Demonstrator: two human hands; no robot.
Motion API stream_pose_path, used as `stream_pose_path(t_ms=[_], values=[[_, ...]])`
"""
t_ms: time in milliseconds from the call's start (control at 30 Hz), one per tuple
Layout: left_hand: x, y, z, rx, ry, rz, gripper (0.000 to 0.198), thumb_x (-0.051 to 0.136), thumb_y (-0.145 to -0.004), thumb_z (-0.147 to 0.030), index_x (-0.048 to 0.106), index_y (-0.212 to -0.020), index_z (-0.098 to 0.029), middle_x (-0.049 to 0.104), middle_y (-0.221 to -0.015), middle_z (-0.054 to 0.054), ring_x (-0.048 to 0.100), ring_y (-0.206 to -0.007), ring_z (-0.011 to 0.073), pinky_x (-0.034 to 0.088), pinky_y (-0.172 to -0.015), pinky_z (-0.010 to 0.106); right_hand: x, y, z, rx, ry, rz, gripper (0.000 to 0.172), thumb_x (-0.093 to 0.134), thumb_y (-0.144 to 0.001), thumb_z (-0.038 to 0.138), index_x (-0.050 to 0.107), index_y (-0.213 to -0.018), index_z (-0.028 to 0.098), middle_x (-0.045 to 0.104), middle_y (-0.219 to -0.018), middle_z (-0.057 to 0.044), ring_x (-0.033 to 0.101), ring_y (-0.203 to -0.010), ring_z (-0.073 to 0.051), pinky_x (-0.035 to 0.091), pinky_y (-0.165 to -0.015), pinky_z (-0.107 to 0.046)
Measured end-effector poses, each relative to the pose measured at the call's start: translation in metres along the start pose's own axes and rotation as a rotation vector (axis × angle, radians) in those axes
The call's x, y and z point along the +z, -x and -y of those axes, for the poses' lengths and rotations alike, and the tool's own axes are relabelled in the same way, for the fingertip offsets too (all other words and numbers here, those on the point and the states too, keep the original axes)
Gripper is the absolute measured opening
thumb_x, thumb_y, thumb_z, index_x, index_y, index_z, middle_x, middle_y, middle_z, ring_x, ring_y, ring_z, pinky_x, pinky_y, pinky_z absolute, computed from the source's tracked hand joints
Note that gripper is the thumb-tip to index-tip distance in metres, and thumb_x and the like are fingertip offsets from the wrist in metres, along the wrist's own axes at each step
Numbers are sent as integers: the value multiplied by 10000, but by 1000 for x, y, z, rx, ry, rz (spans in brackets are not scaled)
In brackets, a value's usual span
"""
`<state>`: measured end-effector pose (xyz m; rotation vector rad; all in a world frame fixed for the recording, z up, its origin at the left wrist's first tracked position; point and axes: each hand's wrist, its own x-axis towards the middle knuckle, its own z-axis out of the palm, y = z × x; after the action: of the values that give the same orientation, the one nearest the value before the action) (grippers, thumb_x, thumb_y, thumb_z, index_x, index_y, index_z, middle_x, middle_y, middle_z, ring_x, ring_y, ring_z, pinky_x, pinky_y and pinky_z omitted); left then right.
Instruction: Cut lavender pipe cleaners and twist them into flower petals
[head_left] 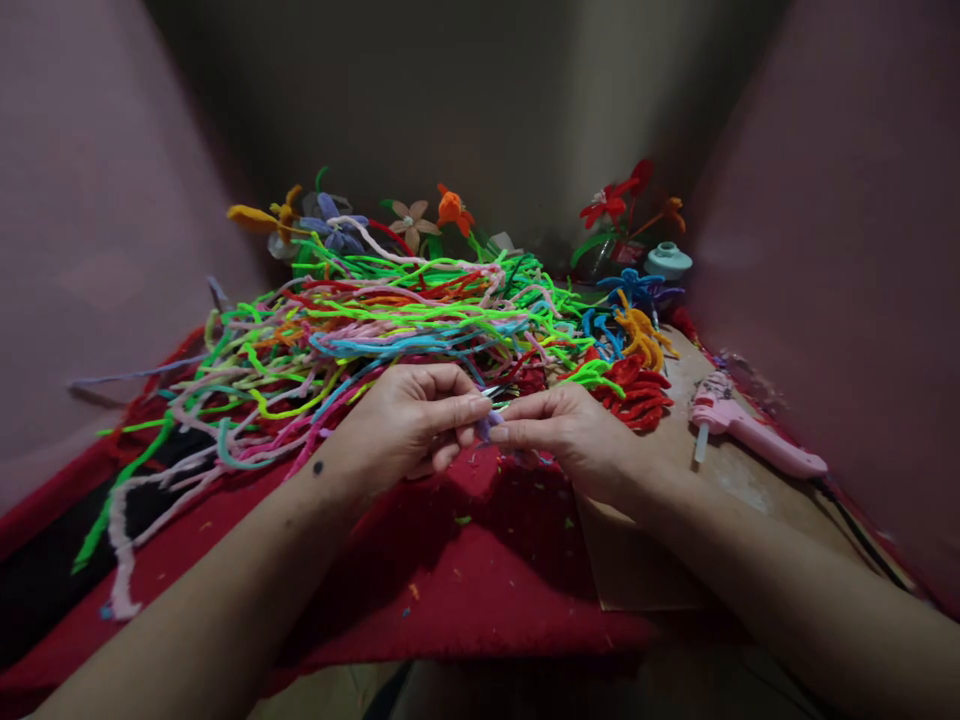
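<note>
Both my hands meet over the front of a red cloth, at the near edge of a heap of pipe cleaners [420, 320]. Between thumb and fingers my left hand [424, 415] pinches a small lavender pipe cleaner piece [490, 422]. My right hand [566, 430] pinches the same piece from the other side, fingertips nearly touching the left ones. Much of the piece is hidden by the fingers. Just behind the fingertips lies something shiny and metallic [496, 391], whose kind I cannot make out.
A pink glue gun [750, 430] lies on brown board at right, its cord trailing toward me. Red bent pipe cleaner pieces [637, 395] lie beside the heap. Pipe cleaner flowers [604, 207] stand behind, near a pale teal container [668, 261]. Scraps dot the red cloth [480, 590].
</note>
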<state>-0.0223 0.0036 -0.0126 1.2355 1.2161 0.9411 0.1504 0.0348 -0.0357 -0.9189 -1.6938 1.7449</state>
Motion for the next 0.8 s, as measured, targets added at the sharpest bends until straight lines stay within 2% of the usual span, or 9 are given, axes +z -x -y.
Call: stream_pose_path(t_ms=[133, 233, 400, 500, 633, 800], values=[[0, -1, 3, -24, 125, 55, 227, 670, -725, -297, 537, -614, -151, 522, -477, -40, 339, -295, 18, 200, -303, 142, 3, 4, 3, -24, 42, -22, 239, 633, -722, 335, 611, -573, 149, 464, -524, 27, 336, -494, -82, 257, -505, -256], [0, -1, 4, -17, 151, 74, 229, 661, -738, -304, 525, -624, -159, 510, -483, -49, 324, -296, 17, 201, -297, 141, 4, 5, 2, -57, 75, -31, 265, 630, -733, 378, 620, -587, 157, 468, -515, 24, 347, -498, -87, 262, -492, -248], [3, 1, -2, 49, -13, 23, 210, 628, -770, -287, 537, -630, -159, 484, -457, -58, 350, -314, 24, 237, -299, 131, 1, 4, -3, -65, 181, -78, 278, 675, -702, 443, 686, -682, 166, 487, -516, 23, 354, -495, -86, 242, -467, -238], [6, 3, -5, 55, -116, 6, 206, 622, -770, -257, 533, -615, -154, 475, -433, -57, 376, -325, 30, 268, -308, 125, 1, 4, -3, -68, 234, -67, 293, 674, -707, 448, 682, -653, 160, 450, -489, 34, 315, -471, -74, 211, -455, -239], [10, 4, -3, 12, 10, 0, 195, 623, -764, -287, 537, -637, -167, 485, -433, -58, 363, -306, 45, 283, -287, 148, 4, 4, 0, -108, 253, -60, 310, 620, -764, 421, 655, -613, 152, 409, -472, 42, 286, -459, -70, 192, -452, -246], [13, 4, 1, 44, 19, -97, 239, 621, -779, -331, 529, -625, -173, 473, -385, -55, 370, -295, 58, 280, -284, 156, 10, 6, 5, -129, 254, -76, 270, 542, -827, 328, 625, -650, 143, 414, -496, 43, 317, -470, -68, 230, -455, -230]])
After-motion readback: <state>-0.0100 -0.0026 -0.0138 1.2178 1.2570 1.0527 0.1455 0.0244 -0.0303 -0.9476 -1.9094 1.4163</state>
